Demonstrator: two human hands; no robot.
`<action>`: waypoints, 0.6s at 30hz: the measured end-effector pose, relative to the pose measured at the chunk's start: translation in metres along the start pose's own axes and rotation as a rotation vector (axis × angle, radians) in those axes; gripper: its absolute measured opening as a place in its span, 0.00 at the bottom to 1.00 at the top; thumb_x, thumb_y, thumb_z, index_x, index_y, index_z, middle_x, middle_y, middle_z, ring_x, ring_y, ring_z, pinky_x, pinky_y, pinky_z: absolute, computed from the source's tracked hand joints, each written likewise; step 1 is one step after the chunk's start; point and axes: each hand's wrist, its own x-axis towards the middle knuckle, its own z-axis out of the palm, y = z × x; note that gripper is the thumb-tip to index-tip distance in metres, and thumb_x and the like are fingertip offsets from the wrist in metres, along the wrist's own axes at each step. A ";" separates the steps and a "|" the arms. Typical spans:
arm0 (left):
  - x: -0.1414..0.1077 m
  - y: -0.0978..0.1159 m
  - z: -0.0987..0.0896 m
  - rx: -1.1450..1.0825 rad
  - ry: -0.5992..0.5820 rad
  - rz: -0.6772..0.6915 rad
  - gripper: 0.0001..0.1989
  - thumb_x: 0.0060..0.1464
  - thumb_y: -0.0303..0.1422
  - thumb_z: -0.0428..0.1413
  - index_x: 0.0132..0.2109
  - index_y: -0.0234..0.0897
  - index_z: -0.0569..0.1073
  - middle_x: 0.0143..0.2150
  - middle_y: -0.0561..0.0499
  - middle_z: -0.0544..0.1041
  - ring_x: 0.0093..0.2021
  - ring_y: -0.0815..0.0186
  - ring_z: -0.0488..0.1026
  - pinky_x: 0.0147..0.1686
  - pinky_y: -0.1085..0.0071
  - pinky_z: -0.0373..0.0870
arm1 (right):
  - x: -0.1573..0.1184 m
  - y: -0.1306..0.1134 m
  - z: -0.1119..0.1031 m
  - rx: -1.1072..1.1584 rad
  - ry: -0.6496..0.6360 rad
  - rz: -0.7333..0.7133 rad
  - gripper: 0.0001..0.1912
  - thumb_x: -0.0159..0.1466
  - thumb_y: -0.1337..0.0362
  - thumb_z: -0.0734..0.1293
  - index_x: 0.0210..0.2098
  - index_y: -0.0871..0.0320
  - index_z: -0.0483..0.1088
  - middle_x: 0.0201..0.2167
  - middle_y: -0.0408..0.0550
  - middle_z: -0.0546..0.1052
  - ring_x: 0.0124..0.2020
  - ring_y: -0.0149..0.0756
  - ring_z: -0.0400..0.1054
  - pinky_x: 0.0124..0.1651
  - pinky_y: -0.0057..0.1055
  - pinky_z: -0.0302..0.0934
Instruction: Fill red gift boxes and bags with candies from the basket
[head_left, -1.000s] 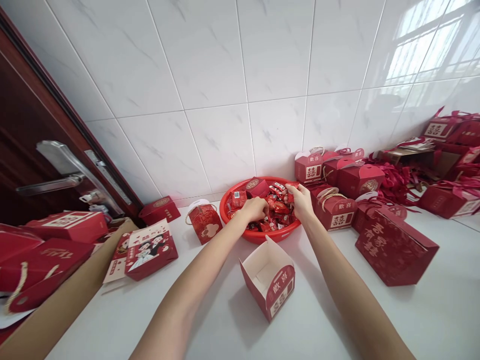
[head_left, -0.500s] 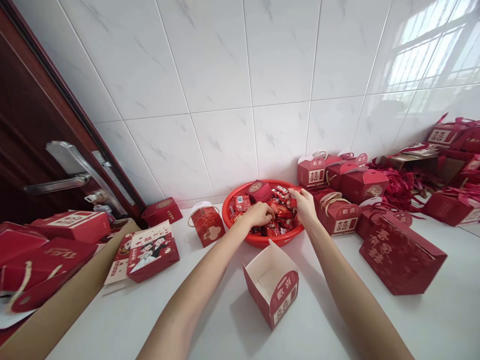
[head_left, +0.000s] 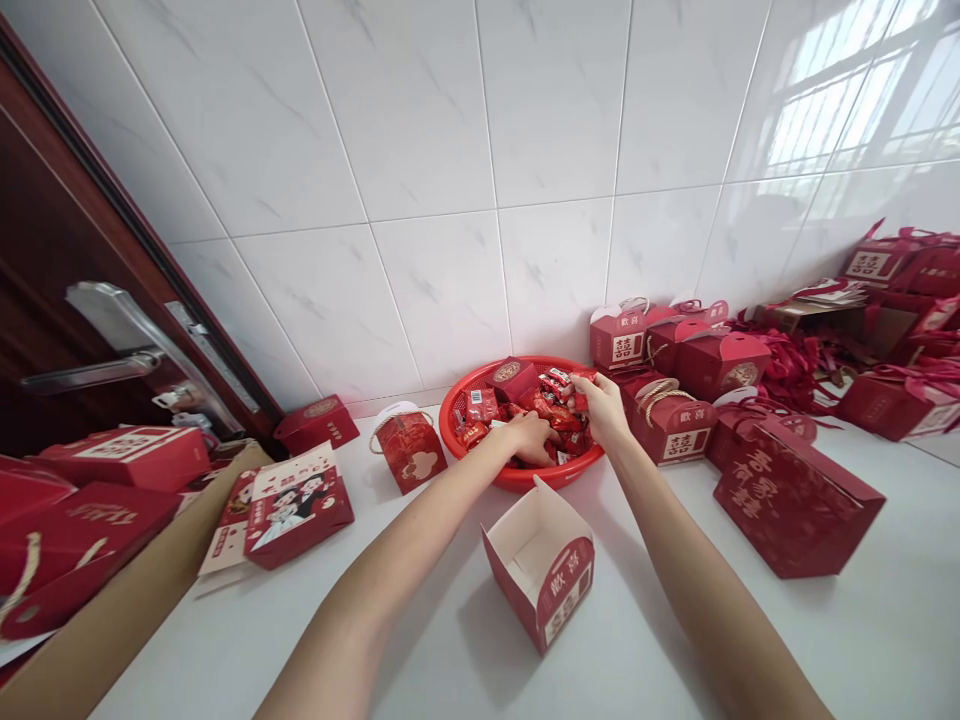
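A red plastic basket (head_left: 525, 482) holds many red-wrapped candies (head_left: 481, 404) and a small dark-red box (head_left: 512, 376). My left hand (head_left: 531, 436) reaches down among the candies with thumb and fingers apart; the fingertips are partly hidden by wrappers. At the basket's right side, my right hand (head_left: 604, 408) is closed around red-wrapped candy (head_left: 582, 391), mostly covered by the fingers. Between my forearms, an open-topped red gift box (head_left: 540, 580) with a cream inside stands on the white tabletop, touched by neither hand.
Several closed red boxes with rope handles (head_left: 677, 425) stand right of the basket, near a larger red box (head_left: 799, 500). Left are a roped box (head_left: 410, 447), a flattened printed box (head_left: 300, 510) and a carton (head_left: 161, 560) of red boxes. Behind is a tiled wall (head_left: 420, 120).
My left hand has pushed slightly right and deeper into the candies, its fingers spreading. My right hand keeps its candy at the basket's right side. The camera view has shifted a little.
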 end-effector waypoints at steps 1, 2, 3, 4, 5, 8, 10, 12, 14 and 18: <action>0.001 0.000 0.001 -0.016 0.004 -0.007 0.24 0.45 0.40 0.62 0.53 0.49 0.79 0.49 0.47 0.80 0.58 0.49 0.68 0.59 0.55 0.63 | 0.000 0.000 0.000 0.003 0.000 -0.001 0.10 0.48 0.61 0.72 0.23 0.56 0.67 0.18 0.40 0.73 0.17 0.27 0.61 0.20 0.24 0.57; 0.002 0.001 0.002 -0.036 0.009 -0.013 0.23 0.43 0.39 0.63 0.50 0.48 0.80 0.46 0.47 0.81 0.58 0.49 0.69 0.59 0.55 0.64 | 0.000 0.000 0.000 0.006 0.002 0.000 0.10 0.48 0.61 0.72 0.23 0.56 0.67 0.18 0.40 0.73 0.17 0.27 0.61 0.19 0.24 0.56; 0.003 0.000 0.003 -0.061 0.017 -0.018 0.21 0.42 0.37 0.64 0.47 0.47 0.81 0.43 0.46 0.81 0.56 0.49 0.70 0.59 0.55 0.64 | -0.001 0.000 0.000 0.009 0.004 0.000 0.10 0.48 0.61 0.72 0.23 0.56 0.66 0.18 0.40 0.73 0.17 0.27 0.61 0.19 0.23 0.56; 0.002 0.000 0.004 -0.090 0.027 -0.021 0.18 0.41 0.36 0.64 0.43 0.45 0.82 0.40 0.47 0.81 0.54 0.49 0.72 0.57 0.57 0.65 | -0.001 -0.001 0.000 0.011 0.006 0.001 0.10 0.48 0.62 0.72 0.23 0.56 0.66 0.18 0.41 0.73 0.17 0.27 0.61 0.19 0.23 0.56; 0.002 -0.001 0.004 -0.124 0.037 -0.022 0.14 0.40 0.34 0.65 0.39 0.43 0.83 0.36 0.47 0.81 0.51 0.51 0.74 0.55 0.59 0.67 | -0.001 0.000 0.000 0.013 0.007 -0.001 0.10 0.48 0.62 0.72 0.23 0.56 0.66 0.17 0.41 0.73 0.17 0.26 0.61 0.19 0.23 0.56; -0.004 -0.005 0.001 -0.258 0.100 -0.011 0.06 0.43 0.31 0.63 0.32 0.39 0.81 0.29 0.50 0.80 0.38 0.58 0.77 0.45 0.68 0.72 | 0.000 0.000 0.001 0.017 0.009 -0.009 0.10 0.48 0.61 0.72 0.23 0.56 0.66 0.17 0.40 0.73 0.17 0.26 0.60 0.20 0.23 0.56; -0.009 -0.010 -0.002 -0.356 0.196 -0.004 0.06 0.49 0.30 0.59 0.34 0.37 0.81 0.31 0.51 0.82 0.36 0.62 0.78 0.40 0.72 0.72 | 0.001 0.001 0.001 0.019 0.020 -0.013 0.10 0.48 0.61 0.72 0.22 0.55 0.66 0.17 0.39 0.73 0.17 0.26 0.60 0.20 0.23 0.56; -0.012 -0.014 -0.004 -0.437 0.327 -0.013 0.10 0.55 0.30 0.54 0.38 0.35 0.80 0.36 0.50 0.83 0.38 0.63 0.78 0.41 0.72 0.72 | 0.001 0.001 0.001 0.023 0.046 -0.011 0.09 0.49 0.62 0.71 0.22 0.55 0.66 0.17 0.39 0.73 0.17 0.27 0.61 0.20 0.23 0.56; -0.014 -0.018 -0.006 -0.499 0.456 -0.030 0.12 0.58 0.33 0.52 0.40 0.34 0.80 0.40 0.48 0.83 0.40 0.61 0.77 0.43 0.70 0.72 | 0.002 0.001 0.002 0.028 0.074 -0.006 0.08 0.50 0.63 0.70 0.22 0.55 0.66 0.17 0.38 0.73 0.17 0.27 0.61 0.21 0.23 0.57; -0.011 -0.023 -0.005 -0.598 0.616 -0.043 0.11 0.57 0.34 0.54 0.41 0.34 0.79 0.42 0.47 0.83 0.40 0.61 0.77 0.44 0.68 0.71 | 0.002 0.001 0.002 0.023 0.103 0.005 0.06 0.50 0.67 0.69 0.22 0.56 0.66 0.17 0.38 0.73 0.18 0.26 0.60 0.21 0.23 0.56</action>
